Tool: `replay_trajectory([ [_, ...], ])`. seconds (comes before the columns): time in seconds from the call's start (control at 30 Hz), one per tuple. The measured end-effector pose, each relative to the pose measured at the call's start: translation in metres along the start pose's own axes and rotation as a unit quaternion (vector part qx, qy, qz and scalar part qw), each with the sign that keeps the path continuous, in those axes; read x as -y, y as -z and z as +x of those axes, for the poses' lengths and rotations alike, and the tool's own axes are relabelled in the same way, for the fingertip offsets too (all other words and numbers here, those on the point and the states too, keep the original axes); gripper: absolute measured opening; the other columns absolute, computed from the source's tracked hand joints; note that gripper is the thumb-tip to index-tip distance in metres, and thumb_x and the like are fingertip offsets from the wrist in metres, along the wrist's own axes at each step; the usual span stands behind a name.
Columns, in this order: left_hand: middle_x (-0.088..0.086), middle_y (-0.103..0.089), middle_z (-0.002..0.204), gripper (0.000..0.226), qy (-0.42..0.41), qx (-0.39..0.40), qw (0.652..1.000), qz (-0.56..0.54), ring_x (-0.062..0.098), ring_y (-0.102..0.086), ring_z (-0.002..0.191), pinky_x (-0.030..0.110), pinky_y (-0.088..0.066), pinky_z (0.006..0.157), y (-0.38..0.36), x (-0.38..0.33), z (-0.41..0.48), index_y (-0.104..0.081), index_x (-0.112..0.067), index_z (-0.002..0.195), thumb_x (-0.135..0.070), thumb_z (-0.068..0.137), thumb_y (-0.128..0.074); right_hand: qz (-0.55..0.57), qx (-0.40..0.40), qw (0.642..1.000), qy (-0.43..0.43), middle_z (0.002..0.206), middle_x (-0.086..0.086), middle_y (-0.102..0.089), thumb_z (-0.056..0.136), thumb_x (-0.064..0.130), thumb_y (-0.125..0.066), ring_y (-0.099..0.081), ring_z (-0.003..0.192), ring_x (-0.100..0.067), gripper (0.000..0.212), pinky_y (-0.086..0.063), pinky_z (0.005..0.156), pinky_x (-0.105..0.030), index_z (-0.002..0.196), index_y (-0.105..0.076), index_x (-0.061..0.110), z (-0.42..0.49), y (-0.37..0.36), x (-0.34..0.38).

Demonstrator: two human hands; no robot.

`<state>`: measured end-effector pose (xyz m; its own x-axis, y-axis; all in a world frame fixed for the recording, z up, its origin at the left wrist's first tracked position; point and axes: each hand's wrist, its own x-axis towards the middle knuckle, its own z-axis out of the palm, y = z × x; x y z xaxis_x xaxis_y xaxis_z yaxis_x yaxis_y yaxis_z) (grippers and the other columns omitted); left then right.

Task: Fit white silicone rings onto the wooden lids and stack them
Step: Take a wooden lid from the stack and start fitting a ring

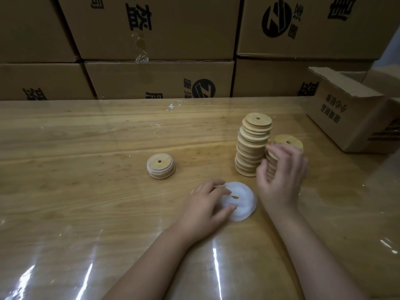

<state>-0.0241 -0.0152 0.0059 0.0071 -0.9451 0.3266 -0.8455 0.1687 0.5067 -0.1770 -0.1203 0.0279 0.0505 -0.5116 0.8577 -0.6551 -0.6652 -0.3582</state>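
Fingers of the left hand point(205, 202) rest curled on the pile of white silicone rings point(240, 201) on the wooden worktop point(86, 148), while the right hand point(281, 169) closes loosely around the shorter stack of round wooden lids point(285, 142); a firm grip I cannot tell. The step seems the taking of one ring and one lid. Next, one ring must be separated, fitted, and the lid set on the small finished stack point(161, 166) well apart at the left.

Both bare forearms enter from the bottom of the frame and reach toward the centre right. The left hand point(205, 204) lies palm down at lower centre, fingers loosely curled. The right hand point(281, 176), just right of it and higher, has its fingers bent and spread, blurred.
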Motion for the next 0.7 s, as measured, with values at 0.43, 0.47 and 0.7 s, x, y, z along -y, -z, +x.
replay_trajectory([
  [0.43,-0.001,-0.06,0.108,0.011,0.137,-0.077,0.959,-0.236,-0.006,-0.057,0.088,0.007,-0.041,0.079,0.005,0.01,0.006,-0.069,-0.013,0.095,-0.015,0.091,-0.059,-0.048,0.038,0.99,-0.126,0.127,-0.012,-0.055,0.083,0.006,-0.061,-0.039,0.13,-0.032,0.031,-0.022,0.108,-0.058,0.114,-0.059,0.005,0.003,0.003,-0.011],
  [0.47,-0.003,-0.06,0.105,0.011,0.142,-0.08,0.957,-0.241,-0.007,-0.057,0.087,0.007,-0.041,0.078,0.005,0.01,0.006,-0.068,-0.013,0.097,-0.014,0.091,-0.059,-0.045,0.031,0.991,-0.122,0.125,-0.013,-0.056,0.081,0.004,-0.06,-0.041,0.128,-0.033,0.031,-0.024,0.106,-0.058,0.112,-0.06,0.004,0.003,0.003,-0.01],
  [0.7,-0.006,-0.061,0.1,0.011,0.157,-0.085,0.953,-0.245,-0.012,-0.056,0.081,0.004,-0.039,0.073,0.006,0.01,0.006,-0.066,-0.015,0.099,-0.015,0.091,-0.059,-0.027,-0.067,0.995,-0.075,0.102,-0.013,-0.063,0.067,-0.007,-0.053,-0.05,0.102,-0.031,0.029,-0.035,0.094,-0.057,0.09,-0.067,0.006,0.001,0.001,-0.01],
])
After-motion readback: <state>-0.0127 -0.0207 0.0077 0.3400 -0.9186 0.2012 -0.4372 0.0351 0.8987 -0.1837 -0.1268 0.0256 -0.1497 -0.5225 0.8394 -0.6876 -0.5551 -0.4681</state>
